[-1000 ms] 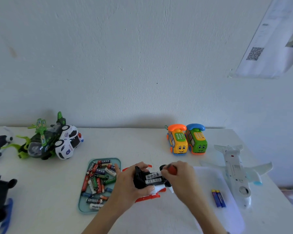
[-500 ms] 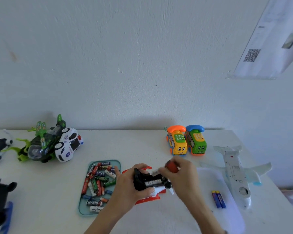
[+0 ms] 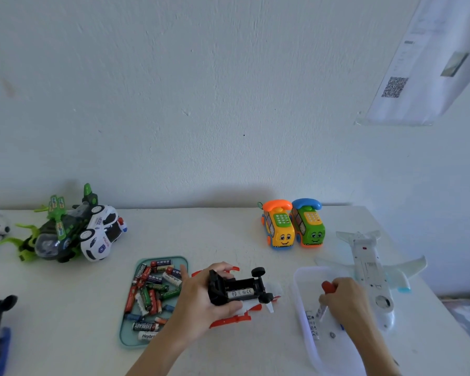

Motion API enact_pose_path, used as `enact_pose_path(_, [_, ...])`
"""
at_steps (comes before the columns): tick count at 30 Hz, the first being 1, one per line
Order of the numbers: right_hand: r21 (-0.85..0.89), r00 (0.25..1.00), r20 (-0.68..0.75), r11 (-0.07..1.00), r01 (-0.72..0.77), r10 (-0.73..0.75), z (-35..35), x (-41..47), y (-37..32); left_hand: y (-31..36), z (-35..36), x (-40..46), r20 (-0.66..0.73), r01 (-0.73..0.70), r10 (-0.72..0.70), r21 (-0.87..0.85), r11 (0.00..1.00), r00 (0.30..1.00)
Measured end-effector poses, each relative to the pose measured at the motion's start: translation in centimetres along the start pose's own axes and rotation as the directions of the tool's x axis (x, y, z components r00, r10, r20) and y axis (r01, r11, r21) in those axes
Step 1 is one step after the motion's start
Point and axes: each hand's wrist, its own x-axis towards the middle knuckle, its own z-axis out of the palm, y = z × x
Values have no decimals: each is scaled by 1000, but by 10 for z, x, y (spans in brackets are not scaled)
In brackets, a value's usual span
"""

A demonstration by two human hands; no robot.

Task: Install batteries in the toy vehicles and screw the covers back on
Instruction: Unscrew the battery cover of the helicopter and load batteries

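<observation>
Head view: the left hand point(image 3: 201, 299) grips the upturned red toy vehicle point(image 3: 238, 293) just right of the green battery tray point(image 3: 158, 299), fingers curled over its far side and thumb pressed on the near edge; the black underside faces up with the battery compartment open and one battery visible inside. One second ago the right hand worked directly against this vehicle with the red-handled screwdriver; it has since left it. The right hand point(image 3: 343, 299) now sits well right of the battery tray, over the clear plastic tray point(image 3: 304, 308), fingers curled round the screwdriver point(image 3: 326, 297), whose tip points down into that tray. A small cover plate point(image 3: 313, 324) and a screw point(image 3: 332, 334) lie in the clear tray. The two loose blue batteries seen earlier beside the white toy airplane point(image 3: 369, 270) are now hidden behind the right hand. Further right of the battery tray, toward the wall, the two toy phone cars point(image 3: 293, 226) stand unchanged; left of it, the police car point(image 3: 101, 234) and green toy point(image 3: 52, 234) remain in place.
</observation>
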Motion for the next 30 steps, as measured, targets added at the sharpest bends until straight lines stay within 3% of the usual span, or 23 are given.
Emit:
enact_pose_path(4, [39, 978, -142, 986, 161, -154, -16, -10, -19, 3, -1, 0, -10, 8, -8, 9, 1000, 1000])
enact_pose_path(9, [239, 827, -341, 810, 536, -447, -52, -53, -77, 4, -3, 5, 37, 39, -38, -28, 999, 999])
enact_pose_path(11, [352, 794, -347, 715, 603, -499, -53, -68, -98, 5, -5, 6, 74, 64, -58, -81, 995, 996])
enact_pose_path(14, [600, 804, -234, 569, 562, -547, -38, -79, -123, 8, -7, 8, 63, 58, -53, -85, 995, 997])
enact_pose_path(20, [475, 684, -159, 553, 685, -712, 6, -73, -140, 8, -9, 10, 64, 43, -42, -21, 999, 997])
enact_pose_path(30, [328, 548, -17, 513, 793, -836, 18, -69, -161, 3, -9, 14, 131, 45, -41, -31, 998, 991])
